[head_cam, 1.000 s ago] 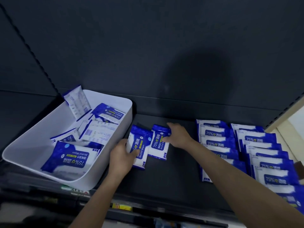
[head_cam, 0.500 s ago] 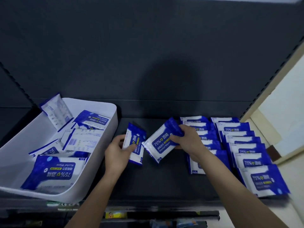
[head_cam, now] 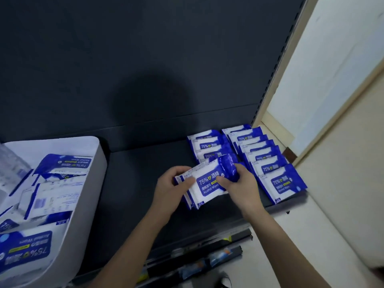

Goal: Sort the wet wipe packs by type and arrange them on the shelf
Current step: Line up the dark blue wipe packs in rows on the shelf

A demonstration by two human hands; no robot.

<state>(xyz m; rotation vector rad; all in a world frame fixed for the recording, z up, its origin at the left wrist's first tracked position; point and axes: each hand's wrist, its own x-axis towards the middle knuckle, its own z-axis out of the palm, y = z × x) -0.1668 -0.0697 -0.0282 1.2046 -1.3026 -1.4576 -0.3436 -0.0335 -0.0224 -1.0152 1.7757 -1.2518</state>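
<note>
Gripping a small stack of wet wipe packs [head_cam: 208,180] from both ends, the left hand [head_cam: 170,190] lays its thumb over the white end, while the right hand [head_cam: 241,188] curls thumb and fingers round the blue end. The stack hangs just above the dark shelf [head_cam: 135,177], tilted, with its printed face up. Edges showing under the top pack point to more than one pack, but the count is hard to tell because the hands cover both ends.

Behind the stack, two rows of packs [head_cam: 268,163] lie overlapped on the right part of the shelf. The stack and the right hand hide the front of the left row.

At the left, a white bin [head_cam: 100,163] holds loose packs [head_cam: 62,163], some turned face down. The frame edge cuts off the bin's left and lower parts, and the small print there is blurred. Below the shelf lip, the things on a lower level are too smeared to identify.
</note>
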